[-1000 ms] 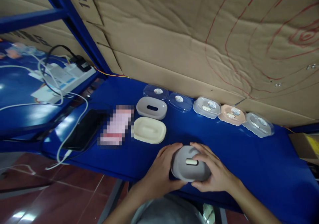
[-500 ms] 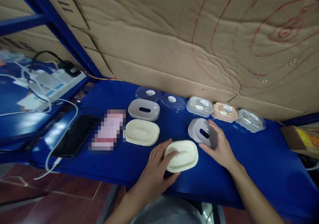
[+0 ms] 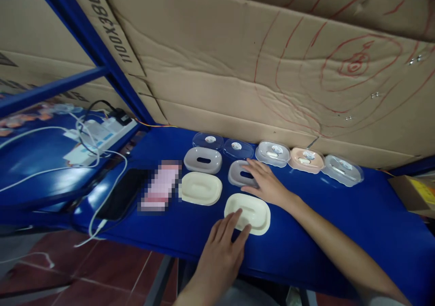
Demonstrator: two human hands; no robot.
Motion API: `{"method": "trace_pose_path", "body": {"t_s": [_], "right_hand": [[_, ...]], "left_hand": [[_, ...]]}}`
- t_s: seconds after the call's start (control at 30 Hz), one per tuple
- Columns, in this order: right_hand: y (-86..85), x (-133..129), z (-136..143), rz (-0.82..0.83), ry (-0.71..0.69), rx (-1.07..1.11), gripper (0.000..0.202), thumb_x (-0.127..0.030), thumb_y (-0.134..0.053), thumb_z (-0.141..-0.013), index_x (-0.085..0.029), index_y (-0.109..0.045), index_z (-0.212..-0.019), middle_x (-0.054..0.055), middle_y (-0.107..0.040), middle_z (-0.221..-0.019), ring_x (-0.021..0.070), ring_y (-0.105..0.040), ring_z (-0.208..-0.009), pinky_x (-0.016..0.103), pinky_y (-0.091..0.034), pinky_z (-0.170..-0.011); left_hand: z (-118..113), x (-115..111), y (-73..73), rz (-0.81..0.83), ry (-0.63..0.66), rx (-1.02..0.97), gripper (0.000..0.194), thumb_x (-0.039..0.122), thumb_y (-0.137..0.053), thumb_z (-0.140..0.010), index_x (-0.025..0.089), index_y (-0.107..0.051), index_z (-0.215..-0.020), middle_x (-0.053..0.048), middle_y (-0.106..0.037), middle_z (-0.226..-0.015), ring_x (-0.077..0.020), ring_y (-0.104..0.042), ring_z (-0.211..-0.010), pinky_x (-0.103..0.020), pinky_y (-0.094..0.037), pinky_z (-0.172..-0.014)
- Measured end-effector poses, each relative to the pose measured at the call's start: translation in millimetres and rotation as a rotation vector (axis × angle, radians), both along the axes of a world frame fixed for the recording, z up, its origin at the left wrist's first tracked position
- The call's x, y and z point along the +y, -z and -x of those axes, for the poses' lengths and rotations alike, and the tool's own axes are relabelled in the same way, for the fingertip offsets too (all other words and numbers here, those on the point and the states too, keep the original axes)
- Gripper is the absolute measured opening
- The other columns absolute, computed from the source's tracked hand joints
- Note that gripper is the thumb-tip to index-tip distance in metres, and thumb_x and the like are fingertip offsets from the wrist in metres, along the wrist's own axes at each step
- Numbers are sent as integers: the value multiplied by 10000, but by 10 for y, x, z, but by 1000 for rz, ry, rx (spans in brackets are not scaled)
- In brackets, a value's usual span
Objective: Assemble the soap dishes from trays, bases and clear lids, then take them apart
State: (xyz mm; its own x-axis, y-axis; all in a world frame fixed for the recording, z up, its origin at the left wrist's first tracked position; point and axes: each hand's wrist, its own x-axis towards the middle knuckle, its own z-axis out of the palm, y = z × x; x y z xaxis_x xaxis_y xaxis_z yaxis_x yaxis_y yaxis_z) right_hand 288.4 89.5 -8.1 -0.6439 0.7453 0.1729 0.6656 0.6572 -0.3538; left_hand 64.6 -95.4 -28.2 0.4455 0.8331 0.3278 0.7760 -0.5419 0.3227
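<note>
My right hand [image 3: 268,182] grips the right end of a grey soap dish [image 3: 235,174] with an oval slot, thumb at the near side and fingers at the far side. Just in front of it lies a cream oval tray [image 3: 260,206] with a raised middle. The spread fingertips of my left hand [image 3: 226,240] rest on this tray's near left part without closing round it. To the left, a second grey slotted dish [image 3: 190,162] sits behind another cream tray [image 3: 200,188].
Two clear labelled lids [image 3: 208,140] lie along the cardboard wall [image 3: 210,70]. Right of them are lidded boxes in grey, peach [image 3: 307,161] and pale grey. A pixelated phone-like object [image 3: 161,186], a black device [image 3: 124,192] and a power strip [image 3: 84,154] with cables occupy the left.
My right hand has moved the grey dish left, to behind the near cream tray. My left hand has loosened from that tray's edge and drawn back slightly. The camera view has shifted.
</note>
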Motion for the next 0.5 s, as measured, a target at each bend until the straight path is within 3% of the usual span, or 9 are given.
{"method": "trace_pose_path", "body": {"t_s": [0.1, 0.17, 0.37, 0.5], "right_hand": [[-48, 122, 204, -21, -47, -13, 671, -592, -611, -1094, -254, -497, -1662, 191, -429, -1792, 369, -388, -1679, 662, -392, -1322], [-101, 229, 169, -66, -29, -11, 619, -569, -516, -1137, -245, -501, -1664, 178, -413, -1804, 354, -378, -1685, 652, -365, -1340], [-193, 470, -496, -159, 329, -102, 662, -578, -460, -1130, -188, -503, -1663, 244, -449, -1761, 456, -411, -1632, 740, -347, -1292], [-177, 285, -761, -128, 309, -133, 648, -515, -603, -1070, -234, -508, -1646, 224, -524, -1685, 448, -467, -1571, 714, -372, -1269]], "left_hand": [[-70, -7, 34, 11, 9, 18, 596, 71, -567, -1007, 237, -580, -1580, -187, -623, -1603, -385, -650, -1449, -561, -630, -1078], [-80, 39, 49, 6, -31, 9, 584, 127, -582, -1037, 231, -545, -1611, -192, -621, -1605, -392, -635, -1471, -563, -633, -1073], [-64, 232, 65, -67, -179, -30, 462, 186, -595, -1078, 236, -592, -1537, -166, -637, -1595, -374, -645, -1454, -555, -603, -1112], [-127, 283, 6, -94, -204, -60, 422, 194, -605, -1078, 238, -614, -1498, -156, -654, -1570, -379, -656, -1417, -565, -587, -1111]]}}
